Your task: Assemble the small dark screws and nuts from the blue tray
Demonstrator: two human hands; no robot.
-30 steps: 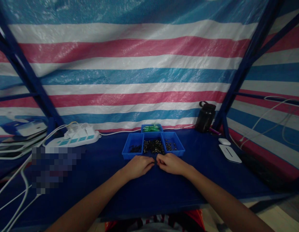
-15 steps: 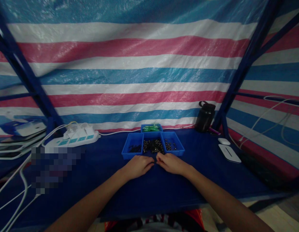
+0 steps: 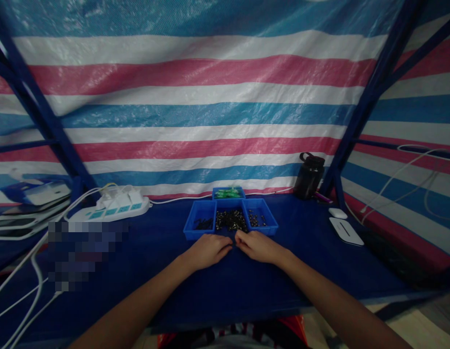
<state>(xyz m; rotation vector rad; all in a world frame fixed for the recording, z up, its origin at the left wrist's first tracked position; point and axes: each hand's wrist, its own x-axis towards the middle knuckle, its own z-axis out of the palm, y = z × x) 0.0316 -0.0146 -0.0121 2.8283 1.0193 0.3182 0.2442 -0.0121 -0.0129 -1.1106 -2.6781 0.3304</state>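
Observation:
My left hand (image 3: 210, 249) rests on the dark blue table just in front of the blue bins, its fingers closed; whatever it may hold is hidden. Close beside it, a small gap away, my right hand (image 3: 259, 245) is curled with thumb and fingers together, and its contents cannot be made out. Beyond the hands, a left blue bin (image 3: 190, 232) has dark thin pieces. The middle bin holds many small dark and metallic parts (image 3: 231, 219). A right blue bin (image 3: 271, 225) has a few small metallic parts. Green pieces (image 3: 228, 193) lie in the rear bin.
A white power strip (image 3: 119, 211) with plugs and cables is at the left, near stacked devices (image 3: 32, 218). A black bottle (image 3: 309, 177) stands at the back right. A white flat device (image 3: 346, 231) and a small white case (image 3: 337, 213) lie at the right.

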